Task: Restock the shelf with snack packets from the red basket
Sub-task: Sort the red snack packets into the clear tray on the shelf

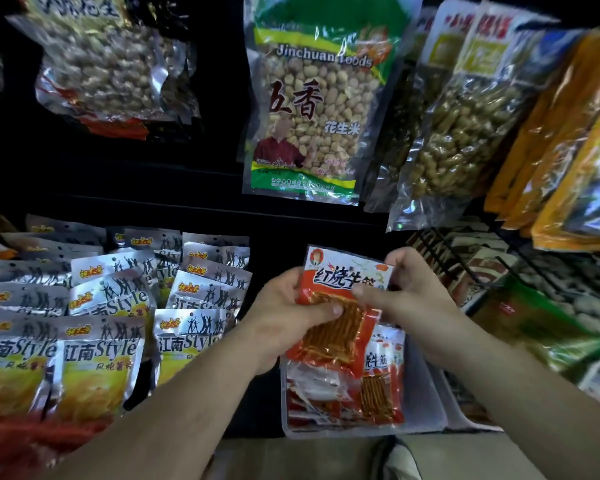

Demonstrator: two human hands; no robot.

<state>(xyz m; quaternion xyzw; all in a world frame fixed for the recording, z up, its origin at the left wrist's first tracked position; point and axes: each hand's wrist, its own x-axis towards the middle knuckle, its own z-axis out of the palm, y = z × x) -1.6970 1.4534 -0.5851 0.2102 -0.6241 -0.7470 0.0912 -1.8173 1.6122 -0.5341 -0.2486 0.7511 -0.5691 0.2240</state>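
two hands hold a red snack packet above a clear bin

both hands grip one flat red plastic snack packet [336, 278] with a white label and a clear window showing orange-brown strips. the packet is held just above the far end of a clear plastic bin [426, 403], tilted slightly. the left hand [288, 306] clasps the packet's left side, thumb pressed on the window and fingers curled behind. the right hand [406, 296] pinches the packet's upper right edge, thumb on the front. inside the bin lie more matching red packets [381, 389], stacked loosely. left of the bin stand rows of silver-and-yellow foil packets [97, 358]. above the bin hangs a clear bag of pale peanuts with green trim [312, 109]. above and right of the bin hang more clear bags of nuts [465, 123], somewhat blurred.
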